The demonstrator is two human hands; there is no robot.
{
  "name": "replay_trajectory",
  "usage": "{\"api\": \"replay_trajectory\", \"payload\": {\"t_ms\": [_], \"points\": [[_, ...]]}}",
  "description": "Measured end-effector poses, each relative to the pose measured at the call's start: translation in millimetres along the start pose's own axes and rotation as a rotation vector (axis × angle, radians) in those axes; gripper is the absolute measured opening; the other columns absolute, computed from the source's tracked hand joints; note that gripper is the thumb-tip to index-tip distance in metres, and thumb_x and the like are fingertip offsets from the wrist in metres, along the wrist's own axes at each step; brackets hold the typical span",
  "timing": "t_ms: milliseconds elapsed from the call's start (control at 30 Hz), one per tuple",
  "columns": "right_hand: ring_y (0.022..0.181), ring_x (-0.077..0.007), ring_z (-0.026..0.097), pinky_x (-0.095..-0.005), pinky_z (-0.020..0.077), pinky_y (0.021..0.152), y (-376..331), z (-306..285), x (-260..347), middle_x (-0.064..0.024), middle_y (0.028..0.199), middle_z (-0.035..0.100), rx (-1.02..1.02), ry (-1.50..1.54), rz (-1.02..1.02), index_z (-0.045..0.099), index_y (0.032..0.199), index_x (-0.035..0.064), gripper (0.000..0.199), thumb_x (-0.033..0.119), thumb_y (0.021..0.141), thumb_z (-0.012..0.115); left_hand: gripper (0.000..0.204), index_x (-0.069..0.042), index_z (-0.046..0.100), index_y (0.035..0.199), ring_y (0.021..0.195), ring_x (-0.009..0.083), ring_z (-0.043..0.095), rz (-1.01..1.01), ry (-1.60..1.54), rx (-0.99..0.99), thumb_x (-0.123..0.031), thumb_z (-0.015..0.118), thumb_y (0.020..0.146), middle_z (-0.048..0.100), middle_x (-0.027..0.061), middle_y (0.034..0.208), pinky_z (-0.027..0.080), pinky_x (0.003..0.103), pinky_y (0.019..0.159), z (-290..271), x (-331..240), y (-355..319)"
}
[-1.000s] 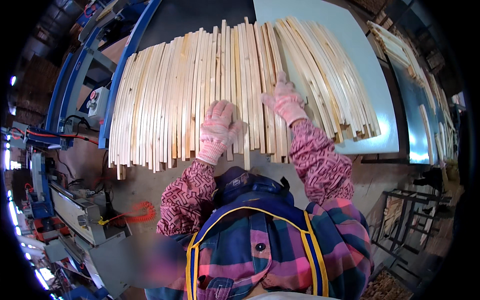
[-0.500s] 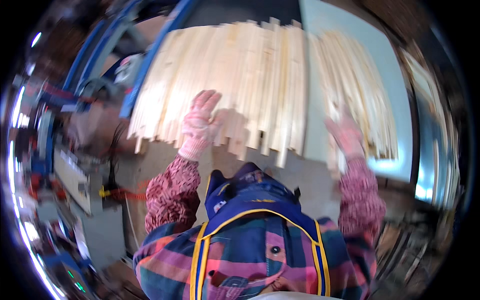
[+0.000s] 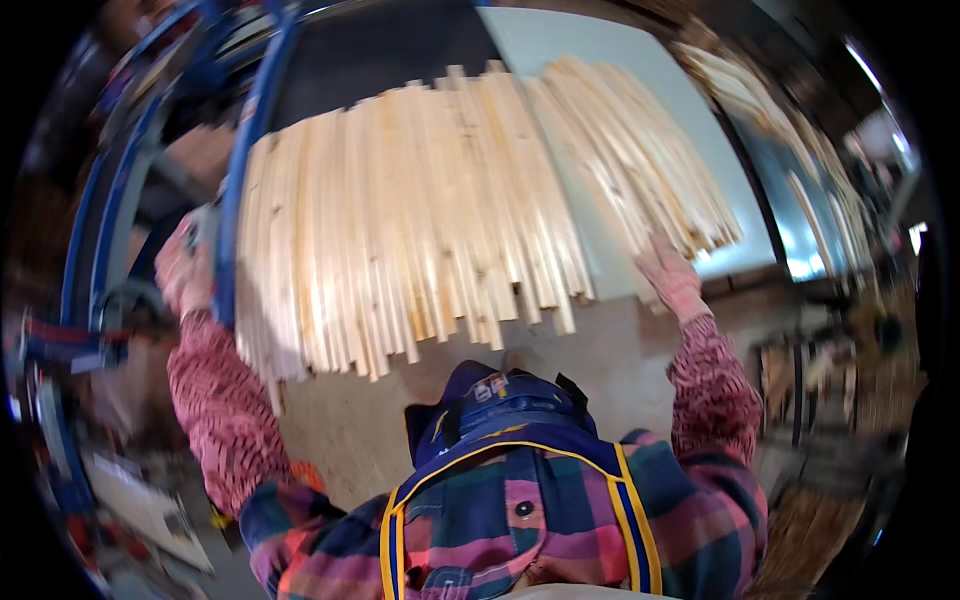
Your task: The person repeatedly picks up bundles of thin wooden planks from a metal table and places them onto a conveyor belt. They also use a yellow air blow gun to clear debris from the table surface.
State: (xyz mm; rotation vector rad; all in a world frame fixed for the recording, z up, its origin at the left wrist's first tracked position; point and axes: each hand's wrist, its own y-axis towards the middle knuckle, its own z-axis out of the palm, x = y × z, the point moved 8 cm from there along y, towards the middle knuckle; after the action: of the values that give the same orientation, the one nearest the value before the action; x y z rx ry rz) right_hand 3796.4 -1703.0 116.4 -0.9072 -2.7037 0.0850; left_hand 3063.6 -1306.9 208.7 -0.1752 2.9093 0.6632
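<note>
Desk (image 3: pixel 570 35): dark sheet to the left, pale sheet to the right; set beneath both groups of strips.
Wide strip group (image 3: pixel 410 220): pale wood, many lengths packed side by side, on the left and middle of the desk; far ends stepped over the dark sheet, near ends ragged with floor in view below.
Narrow strip group (image 3: pixel 640 160): same sort of wood, fanned at a slant on the pale sheet, right of the wide strip group; thin wedge of pale sheet between the two, narrowing at the far end.
Side desk (image 3: pixel 800 250): off to the right, shiny bluish top, more loose strips along it; partly blurred.
Blue rail (image 3: pixel 255 120): straight along the left flank of the wide strip group, close beside it.
Apron (image 3: pixel 520 410): navy with yellow edging, over a plaid shirt, near side of the desk.
Sleeves (image 3: pixel 225 410): pink with dark pattern, one on each forearm, spread wide apart.
Left grip (image 3: pixel 183 265): pink-white glove, out at the blue rail's outer side, clear of the strips; clenched or released, cannot tell through blur.
Right grip (image 3: pixel 672 280): matching glove, at the near end of the narrow strip group; grasping or just resting there, cannot tell.
Orange hose (image 3: pixel 308 476): small bit visible beside the left sleeve.
</note>
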Motion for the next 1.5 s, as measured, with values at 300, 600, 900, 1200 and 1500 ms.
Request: {"api": "replay_trajectory", "payload": {"t_ms": [300, 600, 900, 1200, 1500], "points": [[0.128, -0.0348, 0.046, -0.0402, 0.0383, 0.105, -54.7, -5.3, -2.1, -0.0219, 0.142, 0.042, 0.124, -0.047, 0.239, 0.024, 0.149, 0.0102, 0.090, 0.052, 0.080, 0.063, 0.071, -0.014, 0.035, 0.146, 0.134, 0.0309, 0.036, 0.024, 0.410, 0.079, -0.059, 0.045, 0.091, 0.040, 0.0072, 0.148, 0.029, 0.042, 0.109, 40.8, 7.0, 11.3], [0.125, -0.0301, 0.048, -0.0416, 0.0419, 0.100, -86.6, 24.1, 2.9, -0.0168, 0.139, 0.045, -0.069, 0.053, 0.179, 0.031, 0.145, 0.0130, 0.079, 0.046, 0.081, 0.063, 0.074, -0.008, 0.042, 0.141, 0.132, 0.0321, 0.039, 0.378, -0.257, 0.185, -0.027, 0.075, 0.078, 0.042, 0.0150, 0.142, 0.030, 0.038, 0.111, -12.7, -249.6, -182.2], [0.094, -0.0305, 0.063, -0.0378, 0.0511, 0.082, -106.2, 49.2, -125.8, -0.0173, 0.118, 0.060, -0.269, 0.846, 0.058, 0.053, 0.131, 0.0105, 0.052, 0.028, 0.084, 0.066, 0.074, -0.013, 0.036, 0.146, 0.117, 0.0266, 0.055, 0.323, -0.871, 0.723, -0.027, 0.072, 0.082, 0.045, 0.0195, 0.135, 0.049, 0.035, 0.092, 9.8, -519.7, -379.4], [0.074, -0.0227, 0.064, -0.0344, 0.0519, 0.070, -77.8, 70.2, -208.6, -0.0116, 0.085, 0.068, -0.096, 1.040, 0.162, 0.068, 0.111, 0.0071, 0.027, 0.021, 0.089, 0.063, 0.102, -0.022, 0.016, 0.152, 0.140, 0.0345, 0.028, 0.303, -0.089, 0.762, -0.049, 0.073, 0.071, 0.012, 0.0170, 0.157, 0.036, 0.042, 0.108, 29.4, -602.4, -391.7], [0.093, -0.0240, 0.065, -0.0383, 0.0532, 0.078, 70.8, -102.8, -222.8, -0.0134, 0.109, 0.066, -0.600, 0.725, -0.175, 0.060, 0.125, 0.0109, 0.038, 0.027, 0.091, 0.061, 0.096, -0.010, 0.020, 0.150, 0.140, 0.0415, 0.022, 0.296, -0.552, 0.589, -0.042, 0.073, 0.076, 0.018, 0.0216, 0.154, 0.024, 0.044, 0.114, 40.6, -652.4, -389.1]]}}
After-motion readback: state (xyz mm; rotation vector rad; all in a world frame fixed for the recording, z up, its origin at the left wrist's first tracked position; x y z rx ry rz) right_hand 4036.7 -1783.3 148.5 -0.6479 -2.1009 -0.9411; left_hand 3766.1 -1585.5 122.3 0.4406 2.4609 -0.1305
